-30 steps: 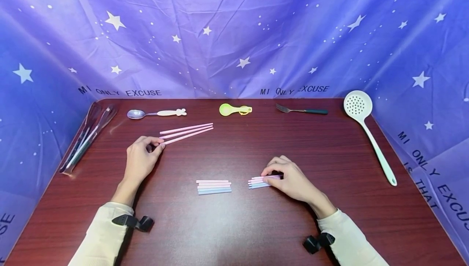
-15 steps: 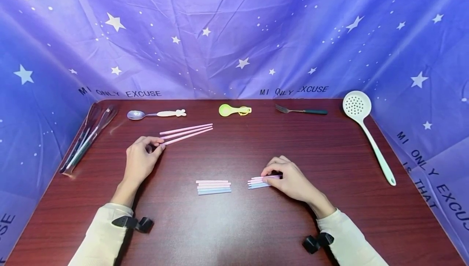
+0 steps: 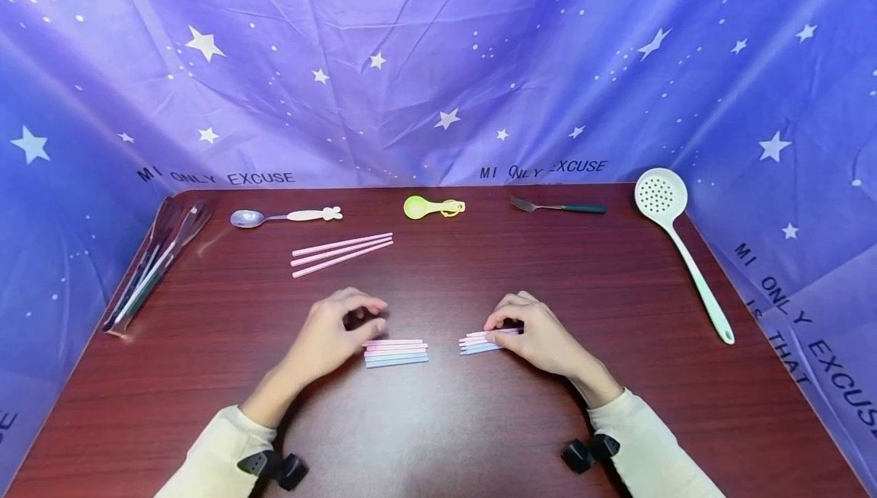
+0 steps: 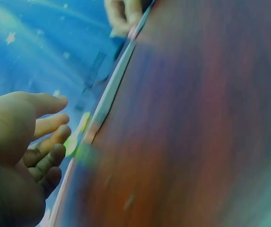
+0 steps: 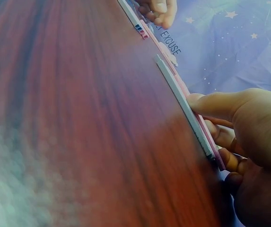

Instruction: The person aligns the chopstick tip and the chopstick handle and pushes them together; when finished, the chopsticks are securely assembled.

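Note:
My left hand (image 3: pixel 337 338) hovers with loosely bent fingers beside the left end of a bundle of short sticks (image 3: pixel 397 353), pink at the back and blue at the front. Nothing shows between its fingers in the left wrist view. My right hand (image 3: pixel 541 333) pinches a second bundle of short pink and blue sticks (image 3: pixel 473 343); its fingers hide their right ends. In the right wrist view, the thumb lies against a pink stick (image 5: pixel 207 130) with a pale blue stick (image 5: pixel 182 104) beside it. Three longer pink sticks (image 3: pixel 342 250) lie fanned behind the left hand.
Along the back lie a spoon (image 3: pixel 301 215), a yellow-green measuring spoon (image 3: pixel 434 208) and a fork (image 3: pixel 558 206). A white skimmer (image 3: pixel 692 269) lies at the right edge. Utensils in a clear bag (image 3: pixel 154 266) are at the left edge. A starry cloth (image 3: pixel 411 87) hangs behind the table.
My left hand has left the long pink sticks and moved right and nearer, to the left short bundle. The long sticks stay in place. My right hand keeps its hold.

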### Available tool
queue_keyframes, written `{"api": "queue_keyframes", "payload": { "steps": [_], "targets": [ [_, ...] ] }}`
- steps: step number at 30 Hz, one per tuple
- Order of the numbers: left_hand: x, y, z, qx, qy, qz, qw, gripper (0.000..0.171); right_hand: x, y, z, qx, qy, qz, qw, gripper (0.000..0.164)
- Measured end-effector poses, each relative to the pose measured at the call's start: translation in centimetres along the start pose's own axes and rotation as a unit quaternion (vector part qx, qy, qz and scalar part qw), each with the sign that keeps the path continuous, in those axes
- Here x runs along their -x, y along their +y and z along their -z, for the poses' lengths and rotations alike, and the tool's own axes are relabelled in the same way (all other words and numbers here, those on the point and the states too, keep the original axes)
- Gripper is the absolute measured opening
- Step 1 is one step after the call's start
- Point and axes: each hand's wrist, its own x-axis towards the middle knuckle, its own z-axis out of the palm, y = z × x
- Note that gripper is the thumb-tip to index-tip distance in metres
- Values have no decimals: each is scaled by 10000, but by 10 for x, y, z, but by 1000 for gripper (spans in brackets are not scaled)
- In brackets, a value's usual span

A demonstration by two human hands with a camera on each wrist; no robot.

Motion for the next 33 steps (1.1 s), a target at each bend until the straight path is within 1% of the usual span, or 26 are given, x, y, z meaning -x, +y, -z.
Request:
{"api": "queue_keyframes", "payload": {
  "steps": [2, 5, 9, 14, 22, 25, 30, 33],
  "targets": [
    [3, 4, -7, 9, -187, -49, 9998, 24, 0, 0, 0, -15, 7, 28, 10000, 14],
    [8, 6, -15, -15, -353, -107, 9993, 26, -1, 0, -1, -17, -5, -10, 10000, 14],
    [12, 7, -22, -62, -392, -171, 9991, 26, -2, 0, -1, 1, -37, -39, 10000, 15],
    [14, 10, -29, -145, -375, -231, 9989, 20, -1, -2, 0, 28, -28, -173, 9998, 17],
    [14, 14, -32, -107, -298, -116, 9994, 16, 0, -3, 1, 130, -9, -176, 9998, 18],
    [13, 15, -33, -116, -332, -34, 9994, 15, 0, -3, 1, 118, -3, -180, 9998, 18],
    [12, 17, -32, -101, -441, 228, 9987, 14, -1, -4, 1, 116, -15, -202, 9997, 17],
    [11, 18, -31, -113, -471, 290, 9984, 13, 0, -4, 1, 128, -28, -238, 9996, 18]
  ]
}}
